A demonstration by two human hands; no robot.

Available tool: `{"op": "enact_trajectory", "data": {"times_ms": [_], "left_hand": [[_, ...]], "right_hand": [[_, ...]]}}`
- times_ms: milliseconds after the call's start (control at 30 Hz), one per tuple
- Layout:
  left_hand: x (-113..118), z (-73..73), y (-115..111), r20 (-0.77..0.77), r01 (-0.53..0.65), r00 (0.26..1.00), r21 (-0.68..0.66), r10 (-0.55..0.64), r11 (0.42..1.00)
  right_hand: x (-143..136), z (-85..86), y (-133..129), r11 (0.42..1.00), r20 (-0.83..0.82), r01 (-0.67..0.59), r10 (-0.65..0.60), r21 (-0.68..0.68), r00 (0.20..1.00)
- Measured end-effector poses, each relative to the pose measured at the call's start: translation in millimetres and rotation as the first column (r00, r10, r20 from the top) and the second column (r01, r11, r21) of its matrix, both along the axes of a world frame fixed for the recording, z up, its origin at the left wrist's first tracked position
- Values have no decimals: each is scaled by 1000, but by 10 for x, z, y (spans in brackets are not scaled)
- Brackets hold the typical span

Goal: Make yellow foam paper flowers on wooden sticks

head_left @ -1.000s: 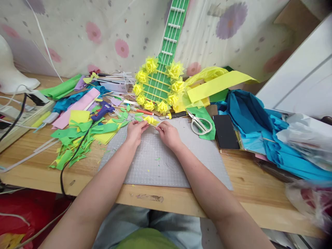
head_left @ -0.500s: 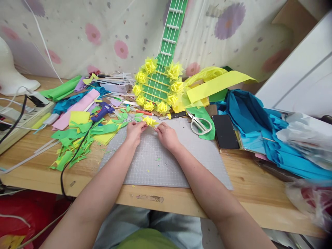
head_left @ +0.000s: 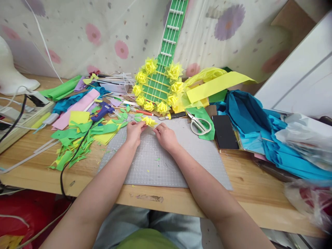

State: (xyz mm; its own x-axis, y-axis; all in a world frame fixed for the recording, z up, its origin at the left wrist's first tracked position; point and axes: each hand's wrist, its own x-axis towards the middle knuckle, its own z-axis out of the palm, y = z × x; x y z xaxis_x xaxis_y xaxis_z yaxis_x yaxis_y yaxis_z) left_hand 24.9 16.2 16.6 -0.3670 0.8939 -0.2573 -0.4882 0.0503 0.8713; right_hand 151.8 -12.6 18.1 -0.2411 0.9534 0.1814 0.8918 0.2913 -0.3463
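Between my fingertips, over the far part of the grey cutting mat, is a yellow paper flower. My left hand pinches it from the left side. From the right, the fingers of my right hand are closed at the flower's edge, on what looks like a petal tip. Just behind stands a green paper guitar, ringed with several yellow paper flowers and strung with white strings. Its neck leans upright towards the wall covering.
Scissors and a black phone lie to the right, beside blue crepe paper. On the left are a blue glue gun, green paper scraps and a power strip. A utility knife lies past my hands.
My right hand has shifted very slightly left, towards the flower. The left hand and the flower look nearly the same as before.
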Motion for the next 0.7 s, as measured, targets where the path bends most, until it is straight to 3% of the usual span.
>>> {"op": "enact_trajectory", "data": {"times_ms": [467, 700], "left_hand": [[-19, 6, 14, 47, -37, 998, 7, 36, 999], [-191, 24, 98, 35, -115, 993, 54, 114, 992]], "right_hand": [[2, -45, -4, 998, -78, 10, -5, 59, 997], [79, -64, 2, 996, -97, -6, 14, 88, 995]]}}
